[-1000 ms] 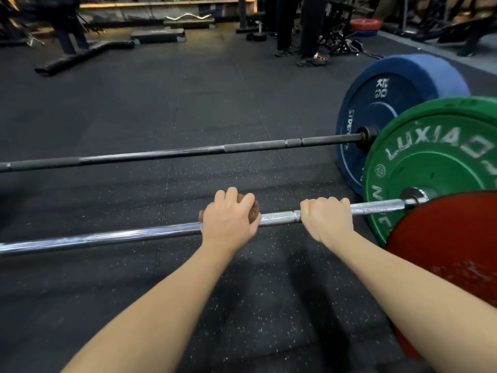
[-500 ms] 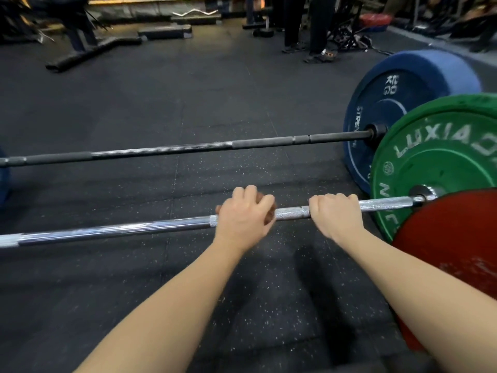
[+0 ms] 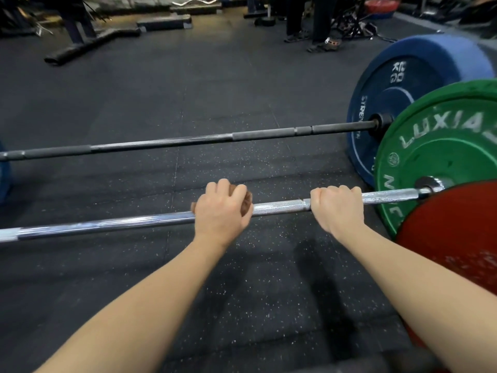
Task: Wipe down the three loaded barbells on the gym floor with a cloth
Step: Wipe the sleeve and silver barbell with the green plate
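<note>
A silver barbell (image 3: 107, 224) lies across the floor in front of me, loaded with a green plate (image 3: 441, 154) on the right. My left hand (image 3: 222, 211) grips a brown cloth (image 3: 246, 204) wrapped around this bar. To its right, my right hand (image 3: 336, 210) grips the bare bar just short of the green plate. Behind it lies a black barbell (image 3: 166, 142) with a blue plate (image 3: 408, 84). A red plate (image 3: 451, 238) of a nearer barbell shows at the lower right; its bar (image 3: 382, 359) is barely visible at the bottom edge.
Dark speckled rubber flooring (image 3: 242, 292) lies all around. Another blue plate (image 3: 4, 179) peeks in at the left edge. A person's legs (image 3: 320, 22) stand at the back, near benches (image 3: 164, 22) and dark gym equipment (image 3: 80, 47).
My left hand with the cloth has slid to the right along the silver bar, closing on my right hand. The right hand has kept its grip in place.
</note>
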Demonstrator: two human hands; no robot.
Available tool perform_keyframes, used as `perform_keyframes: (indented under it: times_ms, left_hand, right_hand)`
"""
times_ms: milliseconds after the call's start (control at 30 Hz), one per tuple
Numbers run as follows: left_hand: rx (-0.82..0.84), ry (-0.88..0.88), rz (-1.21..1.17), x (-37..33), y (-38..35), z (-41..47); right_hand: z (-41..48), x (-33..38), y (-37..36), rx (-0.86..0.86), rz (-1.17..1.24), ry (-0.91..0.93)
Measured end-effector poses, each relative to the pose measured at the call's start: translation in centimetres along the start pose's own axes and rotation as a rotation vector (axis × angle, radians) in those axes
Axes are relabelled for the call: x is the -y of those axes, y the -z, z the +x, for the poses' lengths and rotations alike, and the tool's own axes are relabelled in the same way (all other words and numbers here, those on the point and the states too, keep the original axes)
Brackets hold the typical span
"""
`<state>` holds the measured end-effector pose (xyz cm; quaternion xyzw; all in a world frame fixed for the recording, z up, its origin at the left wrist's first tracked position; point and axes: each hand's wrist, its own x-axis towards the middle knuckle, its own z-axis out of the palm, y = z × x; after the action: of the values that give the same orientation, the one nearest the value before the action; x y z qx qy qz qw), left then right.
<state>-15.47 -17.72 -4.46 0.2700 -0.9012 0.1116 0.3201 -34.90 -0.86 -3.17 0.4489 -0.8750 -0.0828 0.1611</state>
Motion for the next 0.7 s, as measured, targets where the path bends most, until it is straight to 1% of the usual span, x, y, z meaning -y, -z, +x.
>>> perform_keyframes:
  times_ms: [100,167,267,400,433,500,600,667,700]
  left_hand:
    - [0.021,-0.036,-0.037,-4.1,-0.9,1.4]
    - [0.031,-0.055,-0.043,-5.1,-1.3,1.8]
    - [0.043,-0.082,-0.063,-4.8,-1.1,1.8]
    - [0.107,-0.211,-0.076,-2.6,0.2,1.4]
    - [0.122,-0.214,-0.073,-1.5,0.7,1.0]
    - [0.120,-0.157,-0.040,1.5,1.6,0.0]
    - [0.103,-0.055,0.061,6.6,3.1,-1.9]
    - [0.130,0.003,0.121,8.5,4.0,-2.9]
    - [0.150,0.031,0.146,8.7,4.2,-3.2]
  right_hand:
    - [0.0,0.1,-0.1,-0.003,-0.001,-0.007]
    - [0.1,0.1,0.0,0.023,-0.004,-0.018]
    - [0.0,0.0,-0.3,0.035,0.004,-0.032]
    - [0.1,-0.3,0.2,0.101,-0.043,0.005]
    - [0.0,-0.4,0.4,0.107,-0.046,0.009]
    - [-0.1,-0.5,0.6,0.106,-0.024,0.002]
    - [-0.2,-0.4,1.5,0.149,-0.007,-0.002]
    - [-0.3,-0.1,1.7,0.185,-0.007,-0.015]
    - [-0.3,0.2,1.6,0.157,0.010,-0.042]
